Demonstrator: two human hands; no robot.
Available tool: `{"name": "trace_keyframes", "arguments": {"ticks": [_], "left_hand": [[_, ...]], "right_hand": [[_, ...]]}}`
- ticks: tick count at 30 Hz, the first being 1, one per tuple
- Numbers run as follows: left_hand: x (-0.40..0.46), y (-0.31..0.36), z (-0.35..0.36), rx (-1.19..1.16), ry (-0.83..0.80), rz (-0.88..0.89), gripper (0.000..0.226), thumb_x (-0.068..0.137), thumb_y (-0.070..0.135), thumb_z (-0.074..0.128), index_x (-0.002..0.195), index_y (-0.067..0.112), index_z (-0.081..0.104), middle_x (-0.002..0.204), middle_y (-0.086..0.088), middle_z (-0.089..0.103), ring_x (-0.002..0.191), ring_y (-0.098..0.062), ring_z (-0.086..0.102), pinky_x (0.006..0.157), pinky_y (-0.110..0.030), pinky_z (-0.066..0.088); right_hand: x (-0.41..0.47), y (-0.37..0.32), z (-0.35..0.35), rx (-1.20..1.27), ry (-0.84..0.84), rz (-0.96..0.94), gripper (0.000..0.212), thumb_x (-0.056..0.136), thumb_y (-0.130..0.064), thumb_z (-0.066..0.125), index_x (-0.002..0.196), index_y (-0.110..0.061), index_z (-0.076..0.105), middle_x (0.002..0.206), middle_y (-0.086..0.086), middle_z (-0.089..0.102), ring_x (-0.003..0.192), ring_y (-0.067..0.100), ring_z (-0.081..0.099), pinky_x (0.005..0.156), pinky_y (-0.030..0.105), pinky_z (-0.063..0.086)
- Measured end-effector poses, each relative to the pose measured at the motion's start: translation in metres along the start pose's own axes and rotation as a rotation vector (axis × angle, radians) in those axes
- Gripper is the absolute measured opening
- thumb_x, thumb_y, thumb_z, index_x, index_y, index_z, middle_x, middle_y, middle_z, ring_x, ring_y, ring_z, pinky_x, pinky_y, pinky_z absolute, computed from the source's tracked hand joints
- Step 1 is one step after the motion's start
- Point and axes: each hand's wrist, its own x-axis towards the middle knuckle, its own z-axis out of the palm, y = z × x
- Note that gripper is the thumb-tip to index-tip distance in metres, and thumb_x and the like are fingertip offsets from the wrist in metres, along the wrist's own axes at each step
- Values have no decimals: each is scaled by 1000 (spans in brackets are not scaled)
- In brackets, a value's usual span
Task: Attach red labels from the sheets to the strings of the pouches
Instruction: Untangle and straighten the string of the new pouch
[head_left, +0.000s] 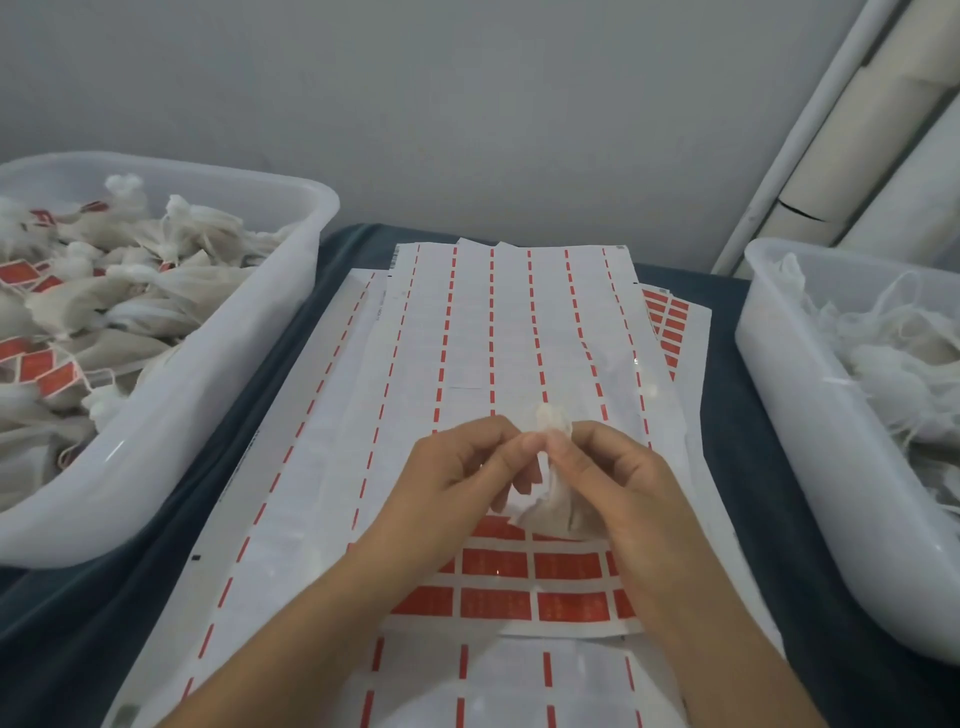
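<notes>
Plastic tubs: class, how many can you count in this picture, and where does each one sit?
2. One plastic tub sits at the left, filled with labelled pouches; the other tub sits at the right, holding unlabelled pouches. No others show.

Paper, gauze and plastic

Glossy paper sheets (519, 332) lie between translucent smooth plastic tubs (218, 374); the pouch (553, 506) is matt gauzy cloth.

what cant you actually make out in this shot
Head view only:
- Pouch: its string is hidden behind the fingertips of the left hand and right hand.
- Label text on the red labels: too small, blurred.
- Right bin: cut by the frame edge.
</notes>
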Motion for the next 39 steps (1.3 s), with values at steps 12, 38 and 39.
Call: {"name": "trace_keyframes", "arguments": {"ticks": [12, 38, 39], "left_hand": [[1, 5, -13, -235, -66, -106, 34, 73, 51, 50, 63, 24, 69, 59, 7, 62, 54, -3, 53, 57, -11, 46], [0, 7, -15, -220, -15, -63, 36, 76, 48, 49, 69, 22, 72, 64, 4, 67, 52, -5, 54, 57, -11, 46], [0, 7, -17, -236, 11, -60, 36, 77, 47, 48, 69, 20, 71, 64, 2, 66, 53, -6, 53, 57, -10, 45]], "right_hand": [[2, -3, -9, 98, -221, 16, 43, 70, -45, 60, 113, -44, 56, 78, -4, 64, 72, 2, 63, 69, 12, 50], [0, 0, -6, 315, 4, 56, 20, 60, -52, 60, 78, -47, 68, 91, -14, 71, 86, 14, 69, 75, 30, 55], [0, 0, -7, 312, -2, 73, 22, 60, -52, 61, 79, -47, 68, 93, -13, 71, 87, 16, 69, 77, 32, 55]]}}
